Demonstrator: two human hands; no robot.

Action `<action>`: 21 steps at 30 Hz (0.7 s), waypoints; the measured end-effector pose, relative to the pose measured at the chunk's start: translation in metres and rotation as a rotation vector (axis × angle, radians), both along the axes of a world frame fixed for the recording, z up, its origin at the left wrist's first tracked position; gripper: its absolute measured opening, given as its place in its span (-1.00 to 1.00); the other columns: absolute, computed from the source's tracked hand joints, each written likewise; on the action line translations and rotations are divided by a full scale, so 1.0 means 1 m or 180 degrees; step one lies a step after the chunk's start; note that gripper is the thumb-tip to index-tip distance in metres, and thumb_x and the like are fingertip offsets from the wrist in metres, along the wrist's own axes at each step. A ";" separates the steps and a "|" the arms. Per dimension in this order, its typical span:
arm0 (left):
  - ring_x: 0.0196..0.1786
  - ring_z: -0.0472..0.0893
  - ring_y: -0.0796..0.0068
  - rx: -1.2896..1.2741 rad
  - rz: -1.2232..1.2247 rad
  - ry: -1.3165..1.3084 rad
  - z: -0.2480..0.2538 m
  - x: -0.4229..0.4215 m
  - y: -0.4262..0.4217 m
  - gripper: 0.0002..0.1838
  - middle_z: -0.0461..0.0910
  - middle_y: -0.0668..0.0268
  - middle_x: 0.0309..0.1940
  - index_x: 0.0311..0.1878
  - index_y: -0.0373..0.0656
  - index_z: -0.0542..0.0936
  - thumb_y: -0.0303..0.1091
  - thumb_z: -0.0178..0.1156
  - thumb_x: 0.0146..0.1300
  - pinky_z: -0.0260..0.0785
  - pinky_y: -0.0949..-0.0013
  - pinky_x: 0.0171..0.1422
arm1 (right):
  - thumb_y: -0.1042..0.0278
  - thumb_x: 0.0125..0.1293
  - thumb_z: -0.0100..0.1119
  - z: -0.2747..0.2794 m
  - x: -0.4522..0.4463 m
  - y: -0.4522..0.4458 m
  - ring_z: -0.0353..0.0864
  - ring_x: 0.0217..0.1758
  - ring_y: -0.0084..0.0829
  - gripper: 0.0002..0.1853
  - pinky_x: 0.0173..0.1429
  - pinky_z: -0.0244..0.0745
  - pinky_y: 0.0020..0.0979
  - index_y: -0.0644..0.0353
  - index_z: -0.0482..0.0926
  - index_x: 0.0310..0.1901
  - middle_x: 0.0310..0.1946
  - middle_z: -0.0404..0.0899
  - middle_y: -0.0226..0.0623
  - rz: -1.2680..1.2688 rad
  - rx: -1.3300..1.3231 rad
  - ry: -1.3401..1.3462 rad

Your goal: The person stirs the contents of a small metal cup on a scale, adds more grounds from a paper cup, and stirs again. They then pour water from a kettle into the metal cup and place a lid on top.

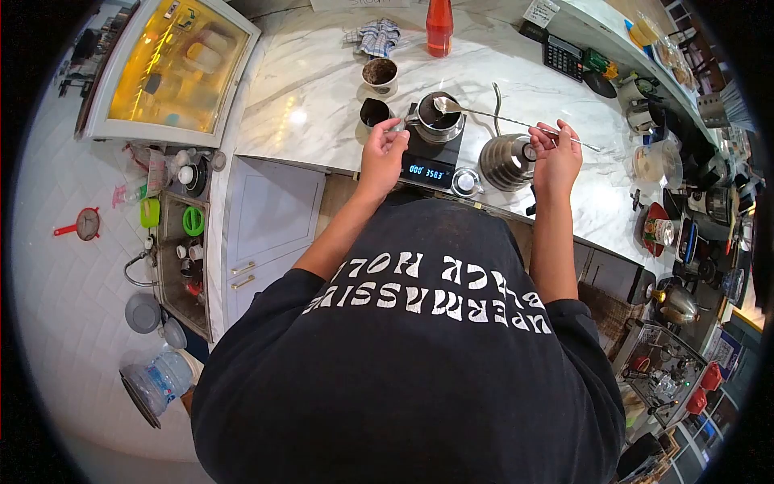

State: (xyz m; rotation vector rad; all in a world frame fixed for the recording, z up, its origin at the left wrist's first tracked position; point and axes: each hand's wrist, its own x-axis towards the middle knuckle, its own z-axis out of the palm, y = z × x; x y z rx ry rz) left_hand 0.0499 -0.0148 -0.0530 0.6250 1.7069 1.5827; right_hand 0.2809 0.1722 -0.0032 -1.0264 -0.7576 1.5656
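Observation:
A metal cup (439,117) with dark contents stands on a black digital scale (427,171) with a lit display. My left hand (384,155) has its fingers closed at the cup's handle on the left side. My right hand (556,157) grips the twisted handle of a long metal spoon (484,113), whose bowl is over the cup's opening. Just left of my right hand is a steel gooseneck kettle (506,161). A small metal and glass vessel (465,182) sits by the scale's lower right corner.
Behind the cup stand a paper cup with brown grounds (380,74), a dark cup (374,112), a checked cloth (377,36) and a red bottle (439,28). A calculator (563,56) lies at the back right. A sink (184,258) is at the left.

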 end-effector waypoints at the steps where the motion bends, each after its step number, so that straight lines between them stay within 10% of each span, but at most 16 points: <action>1: -0.02 0.60 0.51 -0.0041 -0.0001 -0.0002 0.001 0.000 -0.001 -0.59 0.67 0.23 -0.03 0.32 -0.20 0.47 -0.28 0.19 0.51 0.42 0.39 0.10 | 0.32 0.66 -0.15 -0.001 0.001 0.000 0.74 -0.22 -0.15 -0.74 -0.18 0.65 -0.32 0.34 0.34 0.16 -0.14 0.62 0.11 0.0009 -0.0010 0.0016; 21: -0.05 0.61 0.50 -0.0033 0.0066 -0.0007 -0.008 0.003 -0.007 -0.55 0.66 0.19 -0.05 0.34 -0.21 0.44 -0.28 0.23 0.48 0.42 0.44 0.06 | 0.32 0.66 -0.15 0.001 0.007 -0.003 0.73 -0.18 -0.14 -0.73 -0.13 0.64 -0.30 0.36 0.32 0.18 -0.09 0.59 0.15 -0.0031 -0.0120 0.0091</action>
